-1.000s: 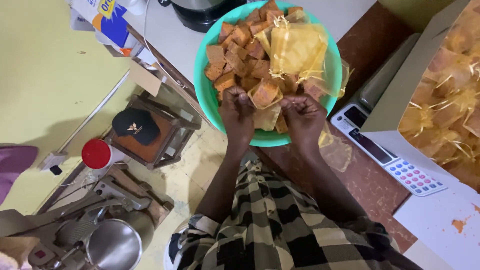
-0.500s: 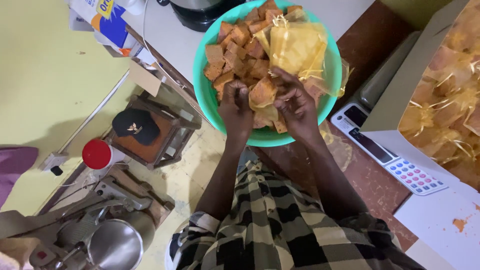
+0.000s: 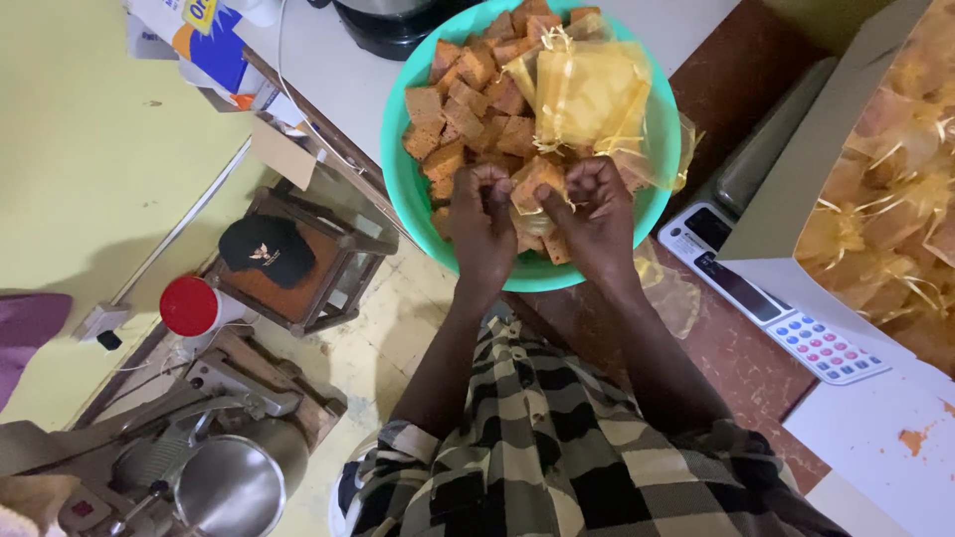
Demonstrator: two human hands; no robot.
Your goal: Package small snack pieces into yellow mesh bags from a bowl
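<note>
Orange cake square point(image 3: 535, 179) pinched between both our hands over the green bowl point(image 3: 408, 189).

Our left hand point(image 3: 484, 221) and right hand point(image 3: 595, 214) each had their grip clamped on the square and the thin yellow pouch point(image 3: 535, 221) under it, probably to keep the pouch mouth open. More squares and filled pouches point(image 3: 589, 94) crowded the bowl on the desk point(image 3: 736, 328). A scale point(image 3: 766, 298) sat right, a box of tied pouches point(image 3: 895, 209) farther right; a red-capped jar point(image 3: 191, 306) stood left.

brown worktop point(image 3: 736, 328): teal bowl point(image 3: 403, 179), scale with keypad point(image 3: 786, 308), cardboard box point(image 3: 816, 169), white sheet point(image 3: 875, 438).
</note>
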